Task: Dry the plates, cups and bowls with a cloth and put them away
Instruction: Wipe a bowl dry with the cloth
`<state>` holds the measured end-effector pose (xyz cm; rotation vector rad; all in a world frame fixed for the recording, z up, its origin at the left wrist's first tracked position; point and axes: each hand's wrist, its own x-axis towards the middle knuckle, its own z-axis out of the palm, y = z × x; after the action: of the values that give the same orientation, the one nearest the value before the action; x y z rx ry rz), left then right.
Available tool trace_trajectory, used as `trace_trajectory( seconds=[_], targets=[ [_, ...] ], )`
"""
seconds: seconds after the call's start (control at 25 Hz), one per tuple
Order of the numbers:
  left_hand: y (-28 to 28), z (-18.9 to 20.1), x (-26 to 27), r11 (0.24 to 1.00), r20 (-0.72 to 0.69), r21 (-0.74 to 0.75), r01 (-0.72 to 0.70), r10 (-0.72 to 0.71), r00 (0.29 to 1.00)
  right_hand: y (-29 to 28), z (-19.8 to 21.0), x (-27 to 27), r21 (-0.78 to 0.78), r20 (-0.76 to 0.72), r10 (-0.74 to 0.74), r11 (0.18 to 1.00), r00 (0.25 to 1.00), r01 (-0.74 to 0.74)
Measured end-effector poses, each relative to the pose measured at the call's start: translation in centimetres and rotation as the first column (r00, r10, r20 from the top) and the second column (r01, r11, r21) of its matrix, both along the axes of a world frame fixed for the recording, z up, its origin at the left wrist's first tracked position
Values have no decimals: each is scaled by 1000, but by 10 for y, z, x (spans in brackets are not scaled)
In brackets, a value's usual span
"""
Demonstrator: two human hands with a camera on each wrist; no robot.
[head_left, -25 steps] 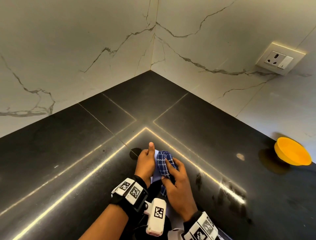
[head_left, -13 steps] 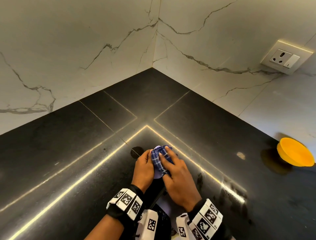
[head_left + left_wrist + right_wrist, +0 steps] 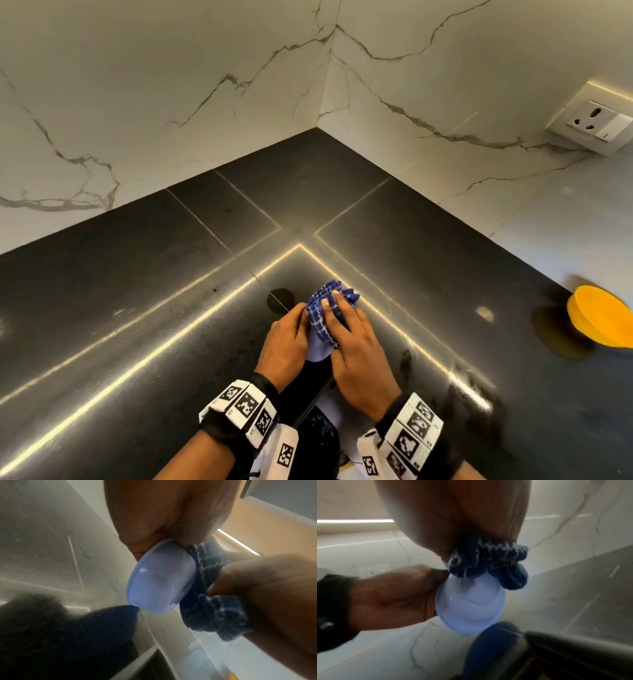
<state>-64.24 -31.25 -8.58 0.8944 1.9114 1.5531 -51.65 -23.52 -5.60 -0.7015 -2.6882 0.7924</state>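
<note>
Fingers [image 3: 337, 301] bunching one cloth [image 3: 320, 313], two bowls [image 3: 469, 607]

The head view is bright and mostly sharp; warm strip light glares in long lines across the glossy black stone countertop [image 3: 137, 291]. The round orange plastic bowl [image 3: 597, 317] smears at the bent right edge and casts a dark shadow leftward. Both wrist views are soft, hazy, probably motion-blurred.

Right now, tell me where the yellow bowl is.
In the head view the yellow bowl sits on the black counter at the far right, near the marble wall below the socket, well apart from both hands.
</note>
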Motion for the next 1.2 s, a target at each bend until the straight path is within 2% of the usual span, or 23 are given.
trace_trajectory(
  seconds=[0.04, 0.16, 0.2, 0.28, 0.36, 0.48, 0.52, 0.56, 0.64, 0.72, 0.76, 0.84, 0.92, 0.96, 1.0, 1.04, 1.12, 1.2],
  targets=[
    [-2, 1, 0, 1000, 18, 0, 5, -5, 1000, 3, -3, -1, -10, -24, -2, 1000, 1000, 1],
    [-10, -1, -6, 997, 25, -8, 77, -77, 997, 39, -9, -8, -324, 34, -79, 942, 996, 86],
    [-14, -1, -8, 993, 8, -26, 113, -113, 994, 50, -8, -6, -375, 76, -87, 921, 993, 109],
    [-18, 0, -10, 985, -62, -76, 156, -161, 985, 52, -6, 2, -312, 95, -59, 946, 994, 86],
    [-18, 4, -9, 985, -100, -72, 156, -163, 982, 37, -3, 6, -196, 34, -17, 980, 999, 23],
    [-18, 4, -3, 987, -5, 11, 157, -157, 988, 14, 4, 2, -30, -45, 90, 995, 995, -91],
    [-20, 3, -1, 987, 28, 27, 158, -159, 987, 14, 1, 0, -38, -70, 105, 993, 992, -108],
    [-22, 2, -1, 986, 43, 37, 162, -164, 986, 20, -5, -1, -106, -87, 92, 989, 992, -101],
    [-23, 0, 3, 987, 65, 38, 155, -158, 985, 42, -20, 0, -349, -59, -6, 937, 998, -15],
    [-23, -4, 3, 995, 122, 40, 95, -99, 988, 51, -21, 0, -452, -9, -86, 889, 996, 73],
    [-24, -8, 1, 998, 174, 56, 42, -51, 983, 43, -18, -2, -419, 0, -87, 905, 996, 79],
    [-29, -17, -5, 994, 261, 94, -51, 25, 965, 17, -15, -7, -169, -43, 22, 985, 999, -29],
    [-35, -22, -6, 994, 274, 97, -47, 19, 962, 1, -18, -5, 84, -96, 133, 989, 986, -125],
    [-36, -24, -4, 996, 260, 87, -35, 11, 966, 2, -23, -5, 86, -128, 134, 989, 983, -124],
    [-37, -22, -1, 997, 246, 77, -29, 9, 969, 9, -23, -6, -5, -132, 95, 995, 987, -97],
    [-36, -21, 0, 997, 229, 62, -35, 20, 973, 22, -26, -8, -165, -121, 42, 984, 992, -62],
    [-38, -21, 0, 998, 209, 13, -61, 57, 976, 40, -27, -8, -438, -64, -49, 899, 997, 16],
    [-41, -25, -1, 995, 219, 1, -97, 94, 971, 38, -21, -7, -432, -18, -53, 901, 998, 40]
  ],
)
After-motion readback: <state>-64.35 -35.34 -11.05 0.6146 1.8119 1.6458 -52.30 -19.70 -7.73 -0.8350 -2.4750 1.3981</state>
